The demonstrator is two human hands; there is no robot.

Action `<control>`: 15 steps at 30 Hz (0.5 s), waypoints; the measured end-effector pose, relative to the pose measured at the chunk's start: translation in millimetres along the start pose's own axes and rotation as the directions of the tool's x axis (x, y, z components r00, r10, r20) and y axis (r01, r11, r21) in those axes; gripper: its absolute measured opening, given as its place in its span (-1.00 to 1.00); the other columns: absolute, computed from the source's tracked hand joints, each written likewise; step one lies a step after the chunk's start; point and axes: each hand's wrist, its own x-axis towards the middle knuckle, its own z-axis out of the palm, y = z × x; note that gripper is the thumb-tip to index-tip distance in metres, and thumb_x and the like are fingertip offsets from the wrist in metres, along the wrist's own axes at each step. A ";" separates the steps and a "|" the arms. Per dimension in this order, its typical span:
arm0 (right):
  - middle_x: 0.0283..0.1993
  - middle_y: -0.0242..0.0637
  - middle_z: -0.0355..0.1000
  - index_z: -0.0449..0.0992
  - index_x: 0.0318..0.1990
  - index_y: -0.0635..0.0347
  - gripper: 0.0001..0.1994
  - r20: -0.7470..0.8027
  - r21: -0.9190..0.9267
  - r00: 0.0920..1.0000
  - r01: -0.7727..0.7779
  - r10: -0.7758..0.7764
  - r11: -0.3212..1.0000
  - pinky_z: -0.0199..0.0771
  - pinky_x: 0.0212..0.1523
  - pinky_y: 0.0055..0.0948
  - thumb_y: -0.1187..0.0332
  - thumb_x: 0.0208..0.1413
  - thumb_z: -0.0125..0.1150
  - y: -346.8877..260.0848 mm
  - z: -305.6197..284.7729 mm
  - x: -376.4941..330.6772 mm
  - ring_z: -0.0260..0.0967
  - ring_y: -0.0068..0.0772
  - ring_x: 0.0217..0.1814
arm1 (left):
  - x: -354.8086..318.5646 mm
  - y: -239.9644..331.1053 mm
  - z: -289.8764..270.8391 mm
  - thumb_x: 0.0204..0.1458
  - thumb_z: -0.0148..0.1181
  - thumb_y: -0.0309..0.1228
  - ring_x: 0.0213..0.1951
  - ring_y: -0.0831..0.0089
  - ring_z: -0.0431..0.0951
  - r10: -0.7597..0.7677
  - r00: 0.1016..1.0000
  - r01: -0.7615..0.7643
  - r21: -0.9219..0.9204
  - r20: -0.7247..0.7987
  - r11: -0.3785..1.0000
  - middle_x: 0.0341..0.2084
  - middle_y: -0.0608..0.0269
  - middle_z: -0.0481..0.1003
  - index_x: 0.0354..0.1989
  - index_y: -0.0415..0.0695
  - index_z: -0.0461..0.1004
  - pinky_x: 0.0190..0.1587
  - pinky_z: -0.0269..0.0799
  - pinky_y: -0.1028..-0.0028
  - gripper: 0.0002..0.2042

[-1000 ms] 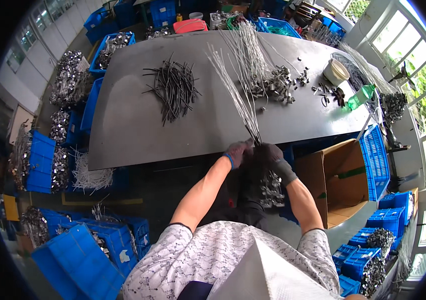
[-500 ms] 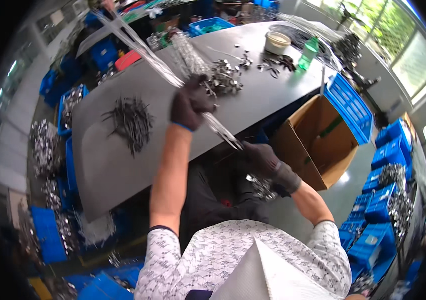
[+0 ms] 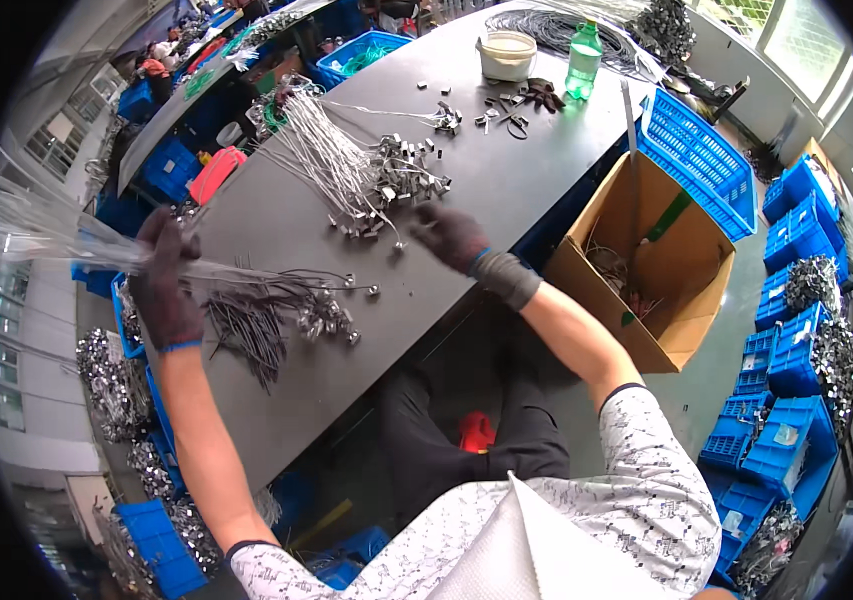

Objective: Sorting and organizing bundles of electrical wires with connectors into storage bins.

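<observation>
Inside the left hand (image 3: 166, 285), whose gloved fingers are wrapped snugly round it, sits a bundle (image 3: 86, 238) of thin, pale wires. Its long axis lies nearly crosswise, dipping a little toward the right: the loose tails stream out left of that hand, blurred and fanned, beyond the edge of the table (image 3: 391, 320), while the other end, which seems to carry the clips (image 3: 324, 318), points right, toward the space below the right hand (image 3: 451, 240). Those clips are over or on the dark strips (image 3: 246, 335), just right of the left hand; whether they bear on the table cannot be told. The right hand is half open, fingers loosely bent, with nothing seen in its grasp; its fingertips are just beside the near end of the heap (image 3: 336, 160), though contact is unclear. The heap's wires slant from beyond the right hand down toward it. Judging by looks, the bundle should be light, springy along its length and rather slippery, its tails apt to splay and tangle and its clip end the heavier. A full-fist hold around the gathered wires, where the left hand has it, looks better than pinching single strands.
</observation>
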 end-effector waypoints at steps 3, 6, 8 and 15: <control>0.03 0.02 0.54 0.47 0.12 0.20 -0.57 -0.177 -0.235 0.966 -0.227 0.188 0.945 0.48 0.11 -0.16 0.10 0.22 0.19 142.2 -37.7 60.4 0.50 -0.02 0.10 | 33.5 -41.4 -4.3 0.24 0.16 -0.40 -0.54 0.73 0.11 -0.094 0.996 0.094 -0.166 0.010 0.982 -0.61 0.54 0.03 0.18 -0.28 0.41 -0.15 0.41 0.55 -0.63; 0.10 0.08 0.49 0.44 0.14 0.24 -0.55 -0.217 -0.385 0.928 -0.367 0.303 0.847 0.41 0.19 -0.12 0.12 0.22 0.14 220.7 -66.7 122.6 0.42 0.10 0.18 | 52.2 -68.8 -24.1 0.20 0.09 -0.54 -0.55 0.77 -0.01 0.026 0.999 -0.029 0.095 0.035 0.995 -0.56 0.57 -0.11 0.30 -0.28 0.31 -0.25 0.27 0.69 -0.54; 0.16 0.05 0.45 0.40 0.19 0.21 -0.52 -0.211 -0.412 0.934 -0.352 0.288 0.840 0.41 0.19 -0.10 0.10 0.22 0.11 242.7 -64.5 177.9 0.40 0.11 0.20 | 57.7 -61.1 -36.6 0.15 0.03 -0.66 -0.55 0.79 -0.05 0.171 0.980 -0.197 0.436 0.098 0.878 -0.55 0.57 -0.12 0.37 -0.30 0.23 -0.35 0.11 0.74 -0.46; 0.08 0.00 0.52 0.49 0.03 0.18 -0.59 -0.427 -0.527 0.804 -0.593 0.414 0.609 0.54 -0.01 0.00 0.07 0.20 0.08 330.5 -80.5 326.0 0.50 0.10 0.11 | 87.4 -72.0 -29.2 0.27 -0.08 -0.60 -0.62 0.76 -0.10 0.013 0.991 0.022 0.251 -0.135 0.968 -0.60 0.52 -0.10 0.37 -0.48 0.10 -0.55 -0.19 0.65 -0.51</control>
